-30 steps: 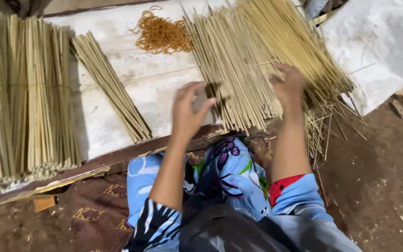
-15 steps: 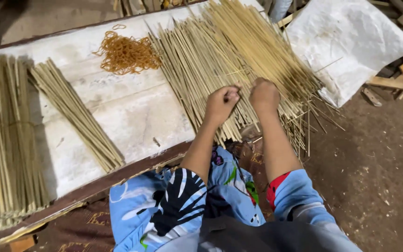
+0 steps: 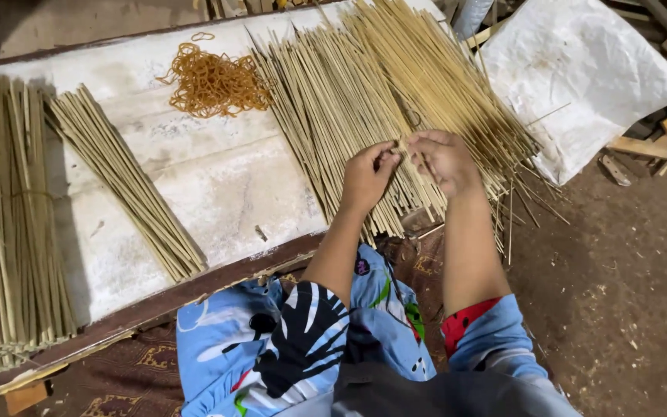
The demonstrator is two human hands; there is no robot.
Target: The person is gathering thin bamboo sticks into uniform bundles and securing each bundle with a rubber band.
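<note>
Both hands have drawn together since half a second ago, when they lay side by side on the loose bamboo sticks point(image 3: 395, 100); a second ago they were spread apart, flat on the pile. Now the left hand point(image 3: 366, 176) and the right hand point(image 3: 445, 160) meet fingertip to fingertip just above the near end of that pile, lifted clear of pressing on it. The fingers of each hand are curled and pinched; a thin stick end appears caught between them, though what exactly is gripped is too small to tell. The loose sticks lie fanned across the right half of the pale work board point(image 3: 225, 185), their near ends overhanging its dark front edge. The shift from flat pressing to fine pinching suggests, as a judgement, that sorting has given way to picking out single sticks. A heap of orange rubber bands point(image 3: 214, 81) sits well apart at the far side. A tied bundle point(image 3: 121, 177) lies diagonally mid-board; a larger stack point(image 3: 5, 216) fills the left edge. A white sack point(image 3: 580, 77) rests on the dirt floor, right.
</note>
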